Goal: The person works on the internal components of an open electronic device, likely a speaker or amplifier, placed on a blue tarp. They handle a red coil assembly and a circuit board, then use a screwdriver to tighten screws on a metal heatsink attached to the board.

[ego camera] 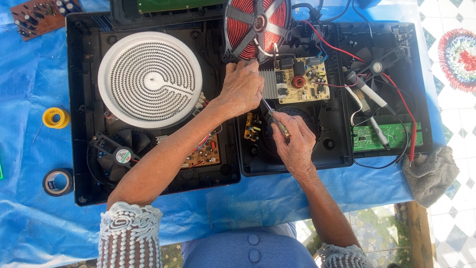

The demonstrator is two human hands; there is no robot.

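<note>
Left hand: my left hand lies knuckles up at the centre of the view, at 12 o'clock from my other hand. Its fingers curl down over the edge of the red coil; I cannot tell whether they truly pinch anything beneath.
Right hand: my right hand sits just at 5 o'clock of the left one, fingers closed tight around the screwdriver's handle.
Screwdriver: the screwdriver runs from my right fist toward 11 o'clock, its thin shaft passing under the left hand's heel, the tip near the silver heat sink.
Red coil: the red coil is tilted up at 12 o'clock, red wire wound behind dark spokes.
Main board: the tan circuit board lies at 2 o'clock of my left hand, the ribbed heat sink touching its left edge.
White heater: the white spiral heating disc fills the left black housing at 9 o'clock.
Fan: a black fan sits at 7 o'clock of that disc.
Green board: a green board lies at 3 o'clock, meter probes and red leads across it.
Tape: a yellow roll and a dark roll rest on the blue sheet at far 9 o'clock.
Rag: a grey rag lies at 4 o'clock.
</note>
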